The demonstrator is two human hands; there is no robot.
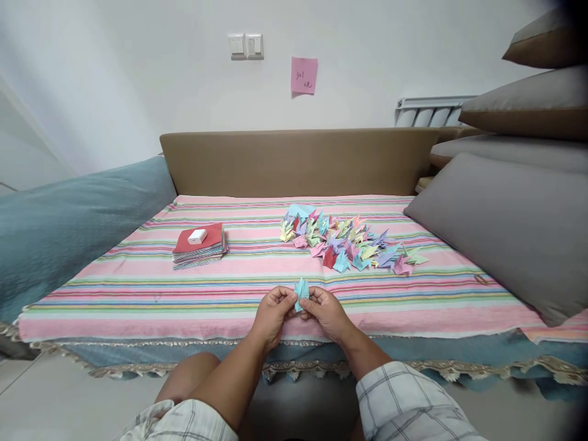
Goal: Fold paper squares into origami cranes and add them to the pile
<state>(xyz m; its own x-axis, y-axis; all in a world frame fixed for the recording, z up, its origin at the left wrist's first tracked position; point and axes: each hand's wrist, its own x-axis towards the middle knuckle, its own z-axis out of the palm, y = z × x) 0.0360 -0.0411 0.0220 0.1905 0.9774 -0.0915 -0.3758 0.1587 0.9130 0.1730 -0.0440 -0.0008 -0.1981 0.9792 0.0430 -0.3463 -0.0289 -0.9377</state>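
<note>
A small piece of light blue folded paper [301,293] stands between my two hands, over the front part of the striped cloth. My left hand [277,309] pinches its left side between thumb and fingers. On the other side, my right hand [324,309] pinches the lower right edge, its thumb lying across the front. The paper is narrow and pointed at the top; its lower end is partly hidden by my fingers. Just beyond my hands lies a spread of folded paper cranes [342,242] in many colours.
A stack of square coloured paper [199,252] sits at the left with a small white box [197,236] on top. Grey cushions [509,226] are piled at the right. A brown backrest [298,164] runs along the wall, below a pink note [304,75].
</note>
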